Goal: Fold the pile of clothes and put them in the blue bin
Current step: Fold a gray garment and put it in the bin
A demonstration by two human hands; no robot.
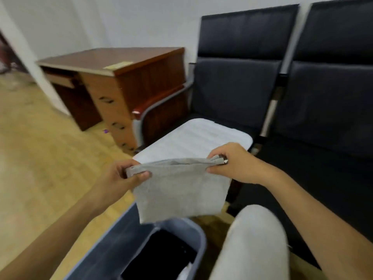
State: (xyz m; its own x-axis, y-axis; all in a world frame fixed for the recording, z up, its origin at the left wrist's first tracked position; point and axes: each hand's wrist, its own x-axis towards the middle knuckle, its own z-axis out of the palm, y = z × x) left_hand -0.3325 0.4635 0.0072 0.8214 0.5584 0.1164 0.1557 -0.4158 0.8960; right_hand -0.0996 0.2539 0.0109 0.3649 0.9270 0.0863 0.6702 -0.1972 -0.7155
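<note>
Now left hand (123, 174), right hand (232, 162) pinch folded grey cloth (181, 188) corners above blue bin (198, 235) at 6 o'clock; uneven release risks unfolding, snagging rim.

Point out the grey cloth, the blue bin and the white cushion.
grey cloth (181, 188): head view, middle of the hanging folded panel.
blue bin (198, 233): head view, far rim.
white cushion (191, 138): head view, middle of its top.
</note>
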